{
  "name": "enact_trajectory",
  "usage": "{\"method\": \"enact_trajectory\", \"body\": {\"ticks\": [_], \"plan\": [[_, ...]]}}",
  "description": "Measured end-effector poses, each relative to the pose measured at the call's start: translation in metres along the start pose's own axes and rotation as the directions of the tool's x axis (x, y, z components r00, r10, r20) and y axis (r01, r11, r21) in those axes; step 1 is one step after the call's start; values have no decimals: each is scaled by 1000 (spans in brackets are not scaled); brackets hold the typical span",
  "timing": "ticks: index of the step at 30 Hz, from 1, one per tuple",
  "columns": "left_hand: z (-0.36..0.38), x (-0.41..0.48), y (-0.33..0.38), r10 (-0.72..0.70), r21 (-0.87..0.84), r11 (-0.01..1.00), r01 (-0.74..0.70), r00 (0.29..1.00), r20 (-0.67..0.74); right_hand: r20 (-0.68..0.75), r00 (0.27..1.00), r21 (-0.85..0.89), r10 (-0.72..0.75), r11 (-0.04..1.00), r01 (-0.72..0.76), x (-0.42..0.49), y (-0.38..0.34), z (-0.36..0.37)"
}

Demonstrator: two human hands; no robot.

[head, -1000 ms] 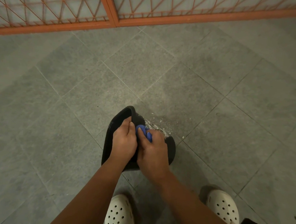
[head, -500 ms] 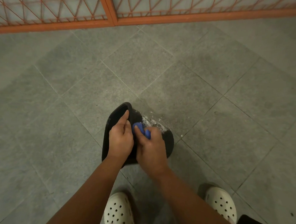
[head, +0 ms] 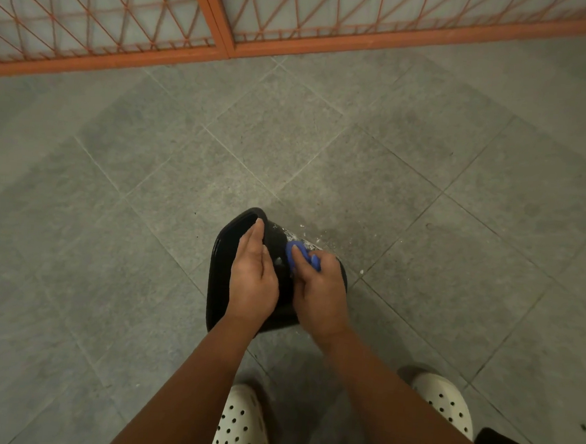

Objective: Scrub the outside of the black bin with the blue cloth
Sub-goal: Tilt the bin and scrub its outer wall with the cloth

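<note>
Head view: a grey tiled floor [head: 425, 161] fills nearly everything, its pale joints running slantwise. Well beyond the bin, along the far edge, stands an orange metal fence [head: 125, 22] with a criss-cross lattice and a thick post, its bottom rail sitting on the tiles.

The black bin [head: 222, 269] lies on its side on the floor, right in front of the person. Its glossy rim faces left and its narrower base points right. Two bare forearms reach forward to it from the near side.

Nearer than the bin are two cream clogs with holes, one [head: 243, 421] just below it and the other [head: 445, 402] off to the right. A dark shape shows in the corner past the right clog; I cannot tell what it is.

The left hand [head: 253, 281] lies flat on the upper side of the bin near the rim, with straight fingers close together and pointing away from the person. It grips nothing. The right hand [head: 321, 292] sits beside it, toward the base end. Its fingers are curled round the blue cloth [head: 296, 253], bunched small and pressed onto the outside wall.

A whitish, speckled smear [head: 299, 237] marks the bin just beyond the cloth. A few white specks [head: 318, 240] lie on the tiles beside the base.
</note>
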State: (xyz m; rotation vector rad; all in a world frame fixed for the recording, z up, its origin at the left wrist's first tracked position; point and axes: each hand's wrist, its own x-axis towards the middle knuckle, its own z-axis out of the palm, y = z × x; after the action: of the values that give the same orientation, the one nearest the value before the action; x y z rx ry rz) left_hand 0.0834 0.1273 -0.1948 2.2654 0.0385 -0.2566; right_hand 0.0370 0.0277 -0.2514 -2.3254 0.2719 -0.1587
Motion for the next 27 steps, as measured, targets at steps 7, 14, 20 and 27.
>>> {"method": "enact_trajectory", "body": {"ticks": [7,14,20,27], "plan": [[3,-3,2,-45,-118,992,46,999,12,-22,996,39,-92,995,93,-23,-15,-6],[8,-1,4,63,33,997,-63,998,11,-49,997,46,54,998,-51,-14,-3,-4],[8,2,-3,87,72,994,-87,996,-2,-13,994,44,-113,993,113,-13,-7,-7],[7,2,0,57,-4,998,-57,998,5,-32,999,74,-7,997,9,-23,-8,-8]]}}
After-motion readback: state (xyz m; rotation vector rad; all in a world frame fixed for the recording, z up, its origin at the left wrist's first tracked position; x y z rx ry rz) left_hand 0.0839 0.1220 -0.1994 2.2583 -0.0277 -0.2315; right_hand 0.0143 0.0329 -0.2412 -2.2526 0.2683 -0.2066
